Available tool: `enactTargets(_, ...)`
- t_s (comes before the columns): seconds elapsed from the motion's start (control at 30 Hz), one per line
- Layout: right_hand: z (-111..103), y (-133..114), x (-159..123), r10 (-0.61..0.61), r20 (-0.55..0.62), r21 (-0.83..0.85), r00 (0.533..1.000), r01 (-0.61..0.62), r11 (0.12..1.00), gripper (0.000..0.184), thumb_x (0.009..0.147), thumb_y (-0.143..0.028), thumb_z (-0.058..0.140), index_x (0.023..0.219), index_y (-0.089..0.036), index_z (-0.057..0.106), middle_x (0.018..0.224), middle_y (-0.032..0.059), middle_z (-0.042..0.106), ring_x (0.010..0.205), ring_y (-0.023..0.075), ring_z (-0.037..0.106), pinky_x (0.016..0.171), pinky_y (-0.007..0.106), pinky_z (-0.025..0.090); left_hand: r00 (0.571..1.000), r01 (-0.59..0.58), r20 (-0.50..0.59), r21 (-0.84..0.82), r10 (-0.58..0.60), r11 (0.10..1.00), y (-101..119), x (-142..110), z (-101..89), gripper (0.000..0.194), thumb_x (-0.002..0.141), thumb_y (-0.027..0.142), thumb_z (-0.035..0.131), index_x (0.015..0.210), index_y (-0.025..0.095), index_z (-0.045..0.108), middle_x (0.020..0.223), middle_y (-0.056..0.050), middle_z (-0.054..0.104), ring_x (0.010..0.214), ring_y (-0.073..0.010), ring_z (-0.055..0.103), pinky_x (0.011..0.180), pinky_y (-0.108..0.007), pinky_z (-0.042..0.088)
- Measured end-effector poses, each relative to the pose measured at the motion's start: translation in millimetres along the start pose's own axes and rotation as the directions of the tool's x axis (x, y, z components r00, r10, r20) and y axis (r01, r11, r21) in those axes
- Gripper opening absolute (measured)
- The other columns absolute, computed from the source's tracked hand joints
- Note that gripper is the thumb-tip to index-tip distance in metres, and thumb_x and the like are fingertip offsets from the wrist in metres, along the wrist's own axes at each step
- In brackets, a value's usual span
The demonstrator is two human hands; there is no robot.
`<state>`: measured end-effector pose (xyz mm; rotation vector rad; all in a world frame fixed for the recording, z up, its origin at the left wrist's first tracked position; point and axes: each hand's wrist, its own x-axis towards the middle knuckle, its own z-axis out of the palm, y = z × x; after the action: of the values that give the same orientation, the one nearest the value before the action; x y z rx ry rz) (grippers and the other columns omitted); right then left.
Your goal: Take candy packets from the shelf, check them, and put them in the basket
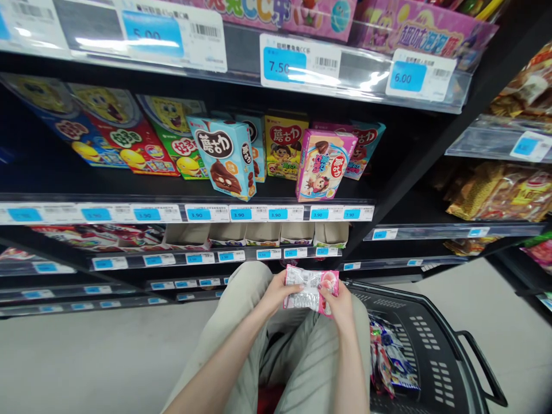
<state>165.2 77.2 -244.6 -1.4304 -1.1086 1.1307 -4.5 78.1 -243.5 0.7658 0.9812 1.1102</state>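
A pink and silver candy packet (308, 282) is held flat above my knees, its printed back turned up to me. My left hand (278, 293) grips its left end, with the thumb lying on top. Around its right end my right hand (338, 302) is closed, the thumb pressed on the pink edge. The fingers beneath the packet are hidden. Just beyond it, under the shelf edge, stand several open grey-lined cartons (297, 233). To the right of my right knee stands a dark grey shopping basket (431, 339) with several bright snack packets (390, 356) inside.
On the shelf ahead are a blue biscuit box (226, 158), a pink biscuit box (326, 167) and several cartoon-printed boxes (149, 138). Price-tag rails (207, 213) run along the shelf edges. Bagged food (504, 190) fills shelves at right. The basket's handle (483, 368) sticks out rightward.
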Motion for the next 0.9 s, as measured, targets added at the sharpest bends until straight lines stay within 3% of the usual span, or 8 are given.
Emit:
enactTargets(0.1,-0.7,-0.2,-0.1,-0.001,-0.009,-0.007,1.000,0.001,1.000,0.030,0.057,-0.030,0.069,0.082,-0.015,0.061,0.072,0.0034,0.067,0.067,0.0204,0.060,0.064,0.031,0.046,1.000,-0.021,-0.015,0.040,0.022,0.999,1.8,-1.6,3.6,0.049,0.050,0.017,0.075,0.095,0.014,0.058,0.083,-0.005,0.066,0.074,-0.0190,0.060,0.068,-0.028,0.045)
enactTargets(0.33,5.3,-3.0,-1.3,-0.023,-0.002,0.018,1.000,0.023,1.000,0.025,0.064,-0.035,0.064,0.080,-0.016,0.062,0.074,0.0038,0.067,0.068,0.0194,0.060,0.064,0.029,0.046,0.992,-0.042,-0.119,0.040,0.046,0.998,-1.1,1.0,1.1,0.039,0.048,0.021,0.076,0.083,0.012,0.061,0.077,-0.005,0.067,0.068,-0.0183,0.059,0.064,-0.028,0.045)
enactTargets(0.5,8.6,-5.7,-3.9,0.002,0.008,0.062,1.000,-0.002,0.998,0.027,0.070,-0.040,0.058,0.080,-0.016,0.062,0.074,0.0041,0.067,0.068,0.0200,0.061,0.062,0.029,0.047,0.988,-0.074,-0.133,0.000,0.073,0.997,-7.1,3.8,-1.2,0.029,0.062,0.034,0.067,0.080,0.013,0.063,0.071,-0.003,0.065,0.065,-0.0163,0.057,0.062,-0.025,0.043)
enactTargets(0.63,11.6,-3.7,-4.1,0.018,0.002,0.080,1.000,-0.018,0.997,0.027,0.070,-0.041,0.057,0.080,-0.016,0.061,0.074,0.0039,0.067,0.067,0.0196,0.061,0.062,0.028,0.047,0.972,-0.120,-0.206,-0.011,0.115,0.993,-7.6,6.6,-3.0,0.028,0.066,0.041,0.062,0.074,0.015,0.062,0.064,0.000,0.062,0.060,-0.0134,0.053,0.059,-0.022,0.040)
enactTargets(0.9,11.8,-3.3,-5.8,0.036,0.052,0.091,0.998,-0.040,0.995,0.024,0.069,-0.040,0.060,0.075,-0.016,0.061,0.070,0.0032,0.066,0.063,0.0191,0.059,0.058,0.027,0.045,0.895,-0.163,-0.345,0.336,0.282,0.928,-3.9,3.2,-5.9,0.041,0.073,0.052,0.047,0.058,0.015,0.055,0.052,0.001,0.051,0.051,-0.0114,0.041,0.050,-0.020,0.030)
